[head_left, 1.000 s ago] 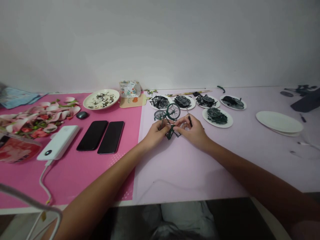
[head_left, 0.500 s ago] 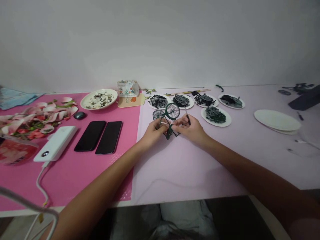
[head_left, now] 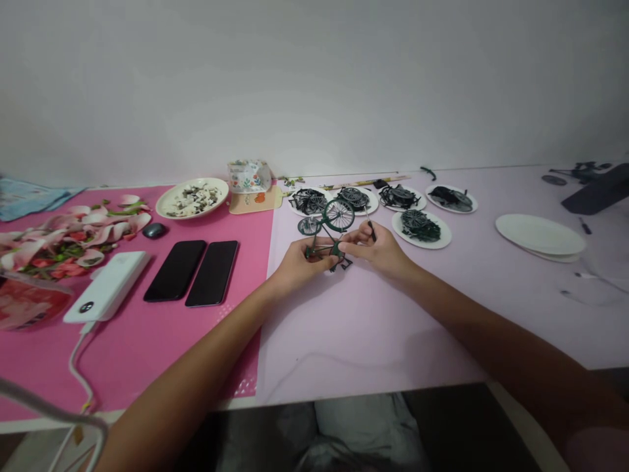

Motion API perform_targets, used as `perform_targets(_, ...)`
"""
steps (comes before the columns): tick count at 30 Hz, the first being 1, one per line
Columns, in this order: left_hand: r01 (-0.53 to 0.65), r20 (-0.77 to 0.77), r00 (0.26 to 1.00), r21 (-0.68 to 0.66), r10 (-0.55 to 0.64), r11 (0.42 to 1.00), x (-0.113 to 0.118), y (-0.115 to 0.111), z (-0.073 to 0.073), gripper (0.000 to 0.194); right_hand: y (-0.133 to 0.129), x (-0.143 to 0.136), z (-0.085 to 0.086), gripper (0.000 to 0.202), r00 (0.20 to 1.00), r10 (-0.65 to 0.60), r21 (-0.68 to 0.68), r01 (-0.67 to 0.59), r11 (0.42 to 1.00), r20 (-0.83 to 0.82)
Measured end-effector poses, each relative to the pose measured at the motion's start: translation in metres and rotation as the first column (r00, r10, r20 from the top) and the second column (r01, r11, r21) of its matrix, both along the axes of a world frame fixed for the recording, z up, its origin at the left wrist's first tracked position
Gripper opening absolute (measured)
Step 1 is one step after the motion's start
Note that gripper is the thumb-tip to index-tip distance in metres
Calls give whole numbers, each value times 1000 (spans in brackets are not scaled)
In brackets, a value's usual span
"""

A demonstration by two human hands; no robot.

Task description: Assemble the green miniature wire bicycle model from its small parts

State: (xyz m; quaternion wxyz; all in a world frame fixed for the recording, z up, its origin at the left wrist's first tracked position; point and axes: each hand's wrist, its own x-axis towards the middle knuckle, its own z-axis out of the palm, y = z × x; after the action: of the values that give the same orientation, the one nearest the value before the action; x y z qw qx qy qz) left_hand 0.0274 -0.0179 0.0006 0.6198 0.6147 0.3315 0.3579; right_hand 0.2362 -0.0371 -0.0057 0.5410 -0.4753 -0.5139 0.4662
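- Left hand grips the small model bicycle by its frame, thumb on the near side and fingers curled around the back.
- Right hand is partly closed: thumb and fingertips meet the frame, while what looks like a small screwdriver is tucked in the fingers, its thin shaft pointing away from the body.
- The bicycle is held just above the counter, just right of the pink mat, with the large wheel raised and the other wheel lying flatter, nearer the mat.
- For good work here, I judge the left hand should act as the clamp, holding the stiff frame tubes rather than the spokes, which look easy to bend.
- Light, square pressure from the right fingertips seems best; what exactly they press is too small to tell.
- The screwdriver's shaft is best angled clear of the large wheel, as a careless twist might snag it.
- As for pose, the left forearm slants across the mat's right edge, and the right forearm comes in from well right of the mat.
- Both wrists look fairly straight, hands close together; resting them on the counter would probably steady fine movements.
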Motion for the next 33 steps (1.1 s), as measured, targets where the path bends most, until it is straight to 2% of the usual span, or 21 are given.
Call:
perform_targets(4,-24,0,1000,10,24,1000,1,-1,0,33,0,0,2,76,997,24,34,-27,999,73)
perform_targets(7,-53,24,998,-2,53,999,1,1,-2,36,1,5,6,63,990,12,92,-25,995,139)
perform_targets(9,-81,40,996,-19,82,997,1,3,-2,39,2,11,9,53,971,-26,176,-17,984,238)
perform_targets(11,-118,45,992,-36,119,992,0,5,-2,40,3,18,10,43,907,-63,263,-54,963,417)
perform_targets(13,-148,38,988,-52,150,988,-1,7,-1,41,4,24,9,36,787,-82,306,-139,942,611)
perform_targets(16,-170,37,984,-66,173,983,-2,7,1,42,7,30,4,27,646,-102,330,-242,913,757)
perform_targets(20,-153,60,986,-80,158,985,-2,7,1,47,11,30,-4,14,575,-107,332,-301,894,811)
perform_targets(26,-151,82,984,-111,161,982,-2,8,-3,49,17,31,-13,28,546,-85,290,-301,908,834)
perform_targets(33,-133,111,983,-124,147,983,-1,8,-3,52,19,31,-17,20,535,-70,238,-252,938,842)
